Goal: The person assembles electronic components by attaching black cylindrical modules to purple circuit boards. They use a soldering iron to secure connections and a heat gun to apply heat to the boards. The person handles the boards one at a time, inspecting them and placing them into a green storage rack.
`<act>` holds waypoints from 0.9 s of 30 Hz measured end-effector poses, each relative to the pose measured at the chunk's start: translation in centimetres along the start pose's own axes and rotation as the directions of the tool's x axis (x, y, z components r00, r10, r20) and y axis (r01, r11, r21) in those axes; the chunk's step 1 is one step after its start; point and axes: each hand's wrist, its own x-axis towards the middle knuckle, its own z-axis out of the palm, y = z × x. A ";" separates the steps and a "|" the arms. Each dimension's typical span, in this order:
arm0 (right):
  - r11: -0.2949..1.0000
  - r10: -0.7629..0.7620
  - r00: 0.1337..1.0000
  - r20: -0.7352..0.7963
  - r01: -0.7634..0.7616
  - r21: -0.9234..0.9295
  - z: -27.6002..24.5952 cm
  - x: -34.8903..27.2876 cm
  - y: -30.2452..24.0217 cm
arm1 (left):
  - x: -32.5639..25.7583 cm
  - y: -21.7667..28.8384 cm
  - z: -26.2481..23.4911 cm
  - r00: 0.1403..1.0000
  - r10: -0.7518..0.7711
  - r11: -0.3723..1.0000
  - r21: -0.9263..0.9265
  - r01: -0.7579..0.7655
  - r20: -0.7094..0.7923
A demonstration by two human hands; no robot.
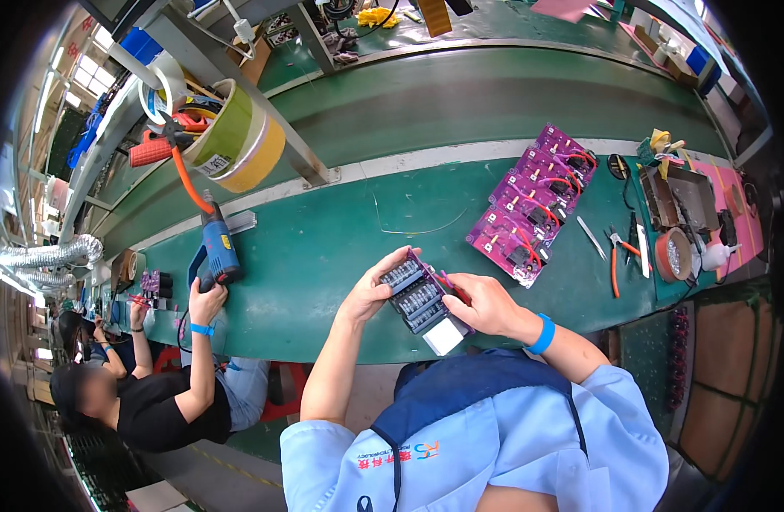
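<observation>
Between my two hands, over the near edge of the green bench, is a circuit board [419, 300] packed with rows of dark cylindrical capacitors. My left hand [368, 292] grips its left edge, thumb on the near side. My right hand [487, 305] is closed at the right edge, where a short red wire shows by the fingers; whether it pinches the wire or only the board is hidden. A white rectangular piece [444, 336] sticks out from the board's lower end. Beyond my right hand lies a group of purple circuit boards [528, 209] with red wires.
Pliers with orange handles [615, 260] and a thin white tool [591, 238] lie to the right, near a round spool [672, 254] and a metal tray [678, 196]. At left, a co-worker's hand [206, 300] holds a blue power tool [218, 247] below a hanging tool bucket [238, 141].
</observation>
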 end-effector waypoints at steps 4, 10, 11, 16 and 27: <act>0.999 0.042 0.995 0.086 -0.043 0.004 -0.4 0.5 0.4 | -0.4 0.0 -0.1 0.998 -0.040 0.998 0.039 0.042 -0.054; 0.811 0.135 0.958 0.251 -0.253 0.527 -0.1 1.0 4.9 | -0.2 0.8 1.3 0.967 -0.124 0.936 0.298 0.189 -0.223; 0.743 0.154 0.947 0.281 -0.299 0.599 0.0 1.0 4.9 | -0.2 0.9 1.4 0.977 -0.073 0.932 0.336 0.139 -0.200; 0.135 0.372 0.762 0.531 -0.610 0.781 0.5 0.3 5.9 | -0.2 1.4 2.6 0.990 0.102 0.887 0.460 -0.048 -0.093; -0.359 0.367 0.606 0.706 -0.608 0.709 2.3 -0.3 5.6 | 0.4 -0.1 2.6 0.972 -0.080 0.960 0.246 0.135 -0.223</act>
